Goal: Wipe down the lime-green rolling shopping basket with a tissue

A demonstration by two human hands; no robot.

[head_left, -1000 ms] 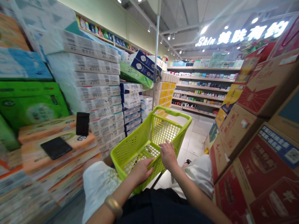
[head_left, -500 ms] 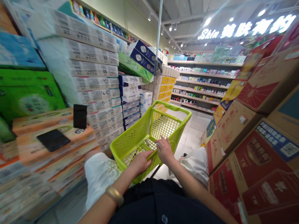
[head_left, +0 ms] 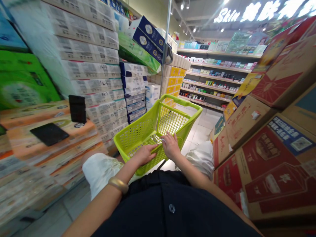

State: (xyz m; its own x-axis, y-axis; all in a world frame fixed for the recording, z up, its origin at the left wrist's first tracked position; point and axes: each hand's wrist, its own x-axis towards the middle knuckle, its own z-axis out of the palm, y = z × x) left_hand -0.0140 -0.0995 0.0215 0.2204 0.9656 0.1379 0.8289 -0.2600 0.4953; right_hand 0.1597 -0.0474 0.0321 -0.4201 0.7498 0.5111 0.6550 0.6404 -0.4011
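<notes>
A lime-green plastic shopping basket (head_left: 133, 133) on a pull rod stands tilted in front of me, its lattice walls showing and nothing visible inside. My left hand (head_left: 146, 155) is closed over its near rim, thumb on the outer side. Just to the right, my right hand (head_left: 170, 146) rests at the same rim with its fingers apart and reaching over the edge. A ring sits on one of its fingers. The left wrist wears a gold bangle (head_left: 118, 185).
Wrapped paper packs (head_left: 98, 70) rise in a tall stack at left. On orange packs lie a dark flat tablet-like item (head_left: 49, 134) and a small black case (head_left: 77, 108). Red and brown cartons (head_left: 269, 158) crowd the right. Stocked shelves (head_left: 209, 79) stand behind a thin metal pole (head_left: 165, 49).
The view has tipped down and shifted a little, so the basket and shelves sit higher in the picture. Both hands remain at the basket's near rim.
</notes>
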